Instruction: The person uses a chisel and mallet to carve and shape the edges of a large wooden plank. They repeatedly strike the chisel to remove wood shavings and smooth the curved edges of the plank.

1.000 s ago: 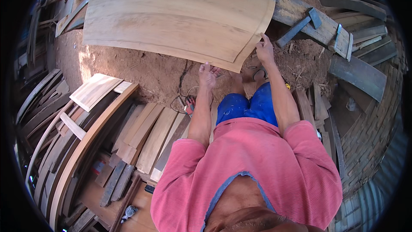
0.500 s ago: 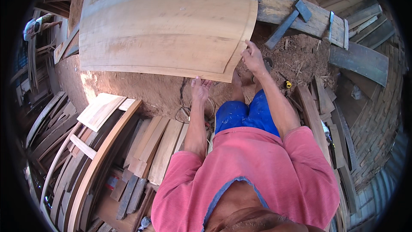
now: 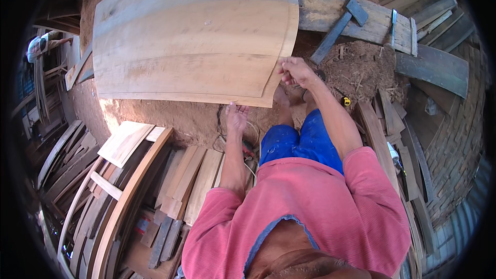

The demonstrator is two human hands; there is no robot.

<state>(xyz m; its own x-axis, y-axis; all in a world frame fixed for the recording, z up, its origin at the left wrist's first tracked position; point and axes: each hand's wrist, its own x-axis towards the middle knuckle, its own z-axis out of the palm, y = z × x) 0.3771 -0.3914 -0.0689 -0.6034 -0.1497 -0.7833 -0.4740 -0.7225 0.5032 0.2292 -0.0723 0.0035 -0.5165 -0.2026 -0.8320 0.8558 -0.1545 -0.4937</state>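
Observation:
Two thin wooden sheets lie stacked in front of me, the upper one set back so that a strip of the lower sheet shows along the right and near edges. My left hand is at the near edge, palm partly up, its thumb and fingertips at the rim. Over at the right edge, above the near corner, my right hand has its fingers curled and pinched at the sheets' border. Whether it grips one sheet or both is hidden.
A dark wooden T-shaped tool rests on a thick plank beyond my right hand. Stacked boards stand at the left, with a curved frame piece. A yellow tape measure lies on the sawdust-covered ground. Another person is far left.
My right hand's fingers have gone from partly extended to curled in at the sheet's right edge. The view has shifted slightly, so the sheets and plank appear farther left. My left hand stays at the near edge.

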